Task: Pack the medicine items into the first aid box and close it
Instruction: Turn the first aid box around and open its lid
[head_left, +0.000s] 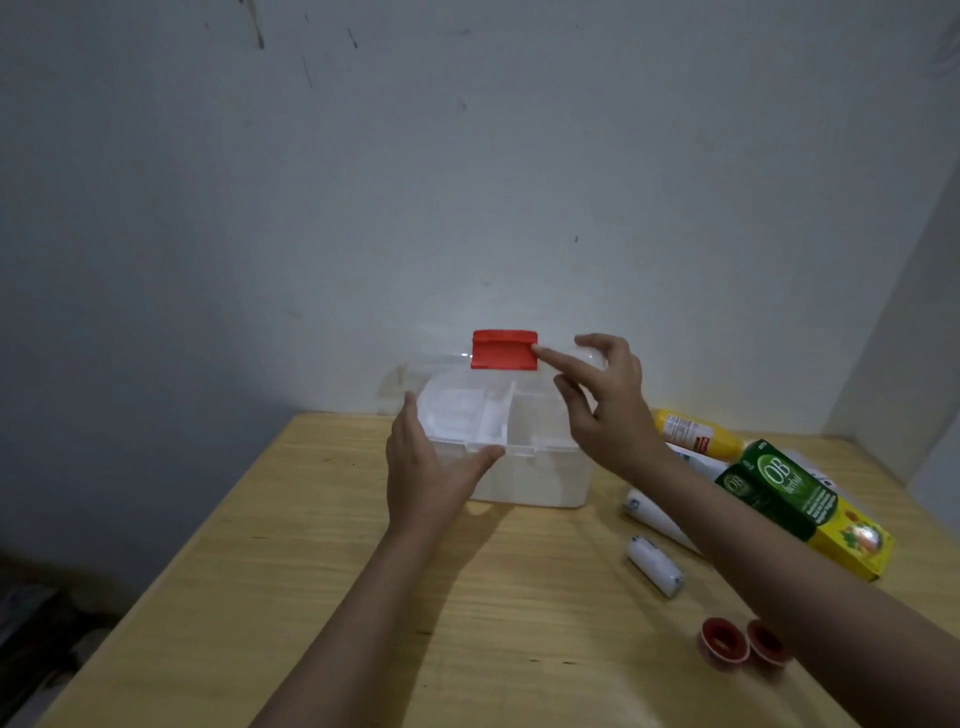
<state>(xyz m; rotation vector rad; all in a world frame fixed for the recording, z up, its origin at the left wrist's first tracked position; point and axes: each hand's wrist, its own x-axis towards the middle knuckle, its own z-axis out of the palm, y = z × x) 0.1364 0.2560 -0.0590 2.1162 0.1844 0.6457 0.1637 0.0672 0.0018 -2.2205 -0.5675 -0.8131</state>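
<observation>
The first aid box (540, 483), white and translucent, stands open at the back of the wooden table, with a white divided tray (467, 410) inside. Its clear lid (415, 364) is raised and carries a red latch (504, 349). My left hand (431, 462) grips the box's front left rim. My right hand (608, 405) is at the lid's top edge, fingertips touching the lid beside the red latch. To the right lie a yellow bottle (696, 434), a green and yellow medicine carton (795, 504), a white tube (657, 514) and a small white roll (654, 566).
Two small red cups (724, 640) sit near the table's right front, partly behind my right forearm. A pale wall rises directly behind the box. The table's left edge (208, 519) drops to a dark floor.
</observation>
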